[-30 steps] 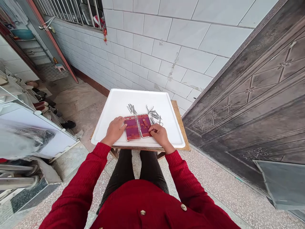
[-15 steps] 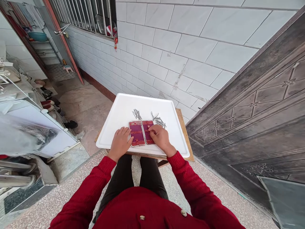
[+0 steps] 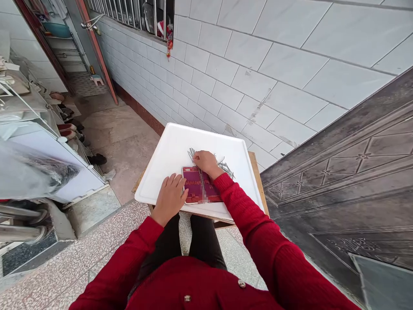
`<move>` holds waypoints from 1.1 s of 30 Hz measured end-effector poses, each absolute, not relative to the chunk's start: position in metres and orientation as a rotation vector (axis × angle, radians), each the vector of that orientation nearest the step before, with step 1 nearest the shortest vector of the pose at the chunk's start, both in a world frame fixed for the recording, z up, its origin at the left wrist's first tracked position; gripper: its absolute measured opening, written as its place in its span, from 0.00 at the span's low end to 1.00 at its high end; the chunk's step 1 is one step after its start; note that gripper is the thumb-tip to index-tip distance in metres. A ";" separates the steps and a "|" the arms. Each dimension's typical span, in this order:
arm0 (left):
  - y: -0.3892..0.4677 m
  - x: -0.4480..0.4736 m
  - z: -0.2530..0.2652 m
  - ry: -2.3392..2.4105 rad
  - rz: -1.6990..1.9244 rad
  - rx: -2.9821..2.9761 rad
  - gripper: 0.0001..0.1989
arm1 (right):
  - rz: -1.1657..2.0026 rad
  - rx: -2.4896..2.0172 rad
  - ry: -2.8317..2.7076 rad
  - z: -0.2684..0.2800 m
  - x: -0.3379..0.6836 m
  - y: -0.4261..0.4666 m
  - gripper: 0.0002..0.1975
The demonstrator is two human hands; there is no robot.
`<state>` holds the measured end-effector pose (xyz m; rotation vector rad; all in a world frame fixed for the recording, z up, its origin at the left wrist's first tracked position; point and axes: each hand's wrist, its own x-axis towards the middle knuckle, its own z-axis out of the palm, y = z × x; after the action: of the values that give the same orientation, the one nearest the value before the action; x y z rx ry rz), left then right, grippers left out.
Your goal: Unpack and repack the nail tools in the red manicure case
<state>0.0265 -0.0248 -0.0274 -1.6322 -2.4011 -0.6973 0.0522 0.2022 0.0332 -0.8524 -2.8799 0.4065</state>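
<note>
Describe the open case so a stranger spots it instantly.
Find the white tray before the tiled wall. On its near side, by the left hand, lies the open case: purple inside with red trim, unlike the loose grey metal tools near it.

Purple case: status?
Left hand at left edge of purple case; right hand by slim metal tools, grip unclear. Case open on white tray. Right sleeve partly covers it.

The case (image 3: 192,176) looked leathery and matt inside, the tools (image 3: 228,170) metallic with a slight shine. The tray (image 3: 156,174) was smooth plastic, the table (image 3: 254,161) bare wood, the sleeves (image 3: 254,219) ribbed cloth, the wall (image 3: 219,94) smooth tile
</note>
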 end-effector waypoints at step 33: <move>-0.024 0.028 -0.022 -2.404 -0.596 -1.632 0.20 | 0.568 -0.956 -2.759 0.024 0.073 0.227 0.11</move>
<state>0.0283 -0.0238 -0.0218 -1.6321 -2.4038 -0.5956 0.0734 0.2274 0.0236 -0.9564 -2.7589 0.5675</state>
